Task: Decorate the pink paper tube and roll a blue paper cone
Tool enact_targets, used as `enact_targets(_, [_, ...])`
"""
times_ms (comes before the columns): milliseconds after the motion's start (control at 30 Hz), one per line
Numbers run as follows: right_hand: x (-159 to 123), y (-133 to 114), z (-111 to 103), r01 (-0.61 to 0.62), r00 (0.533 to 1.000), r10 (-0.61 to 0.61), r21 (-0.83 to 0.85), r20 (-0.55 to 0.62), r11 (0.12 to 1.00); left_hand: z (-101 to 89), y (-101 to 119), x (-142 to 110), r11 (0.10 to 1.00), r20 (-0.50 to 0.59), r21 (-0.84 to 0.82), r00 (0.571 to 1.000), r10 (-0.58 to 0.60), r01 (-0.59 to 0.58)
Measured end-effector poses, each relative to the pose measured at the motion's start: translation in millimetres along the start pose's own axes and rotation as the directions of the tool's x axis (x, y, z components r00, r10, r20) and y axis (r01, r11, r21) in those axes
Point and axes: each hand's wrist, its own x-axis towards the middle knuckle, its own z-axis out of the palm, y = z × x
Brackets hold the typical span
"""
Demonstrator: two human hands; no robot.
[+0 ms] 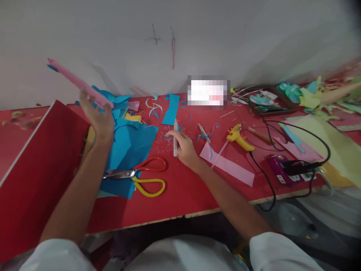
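Pink piece (73, 80) is gripped by the left hand (97, 119), white stick (175, 141) by the right hand (185, 147); a tray (272, 114) holds teal cutouts (261, 100).

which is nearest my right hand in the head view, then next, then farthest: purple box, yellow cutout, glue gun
From your right hand:
1. Glue gun, right
2. Purple box, farther right
3. Yellow cutout, far right, towards the wall

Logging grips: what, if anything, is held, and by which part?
The left hand holds the pink piece near its lower end; the right hand crosses the pale tool's middle, grip unclear.
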Motion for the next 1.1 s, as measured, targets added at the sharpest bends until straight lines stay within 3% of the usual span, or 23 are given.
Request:
enact_targets(67, [3, -10, -3, -0.001, 1.0, -0.001, 0.139, 0.012, 0.99, 2.0, 40, -32, 0.999, 0.054, -0.014, 0.998, -0.035, 0.035])
enact_targets(167, [8, -27, -12, -0.003, 1.0, 0.003, 0.239, 0.001, 0.971, 5.7, 101, -72, 0.994, 0.304, -0.046, 0.949, -0.078, 0.096])
enact_targets(233, [10, -32, -21, 0.022, 0.999, -0.013, 0.254, -0.036, 0.967, 9.2, 134, -91, 0.993, 0.543, 0.033, 0.832, -0.112, 0.112])
enact_targets(333, [10, -24, -43, 0.034, 0.999, -0.038, 0.15, 0.024, 0.988, 16.1, 160, -111, 0.987, 0.737, 0.114, 0.676, -0.01, -0.109])
enact_targets(400, [8, -9, -63, 0.015, 1.0, -0.015, -0.015, 0.019, 1.0, 19.3, 162, -119, 0.954, 0.763, 0.186, 0.646, 0.011, -0.235])
enact_targets(500, [0, 18, -98, -0.106, 0.994, 0.088, -0.366, -0.065, 0.925, 18.5, 149, -123, 0.914, 0.754, 0.273, 0.657, -0.01, -0.3])
enact_targets(567, [-7, 35, -117, -0.237, 0.971, 0.176, -0.549, -0.163, 0.801, 15.6, 138, -125, 0.879, 0.735, 0.352, 0.677, -0.046, -0.322])
enact_targets(667, [-18, 51, -130, -0.31, 0.945, 0.282, -0.728, -0.166, 0.611, 12.4, 127, -127, 0.806, 0.705, 0.477, 0.7, -0.113, -0.35])
enact_targets(867, [-21, 50, -119, -0.165, 0.97, 0.241, -0.849, -0.046, 0.501, 13.8, 127, -131, 0.785, 0.684, 0.503, 0.722, -0.105, -0.362])
enact_targets(1100, [-27, 37, -105, -0.116, 0.937, 0.346, -0.888, 0.051, 0.445, 10.9, 126, -134, 0.822, 0.684, 0.463, 0.724, -0.093, -0.332])
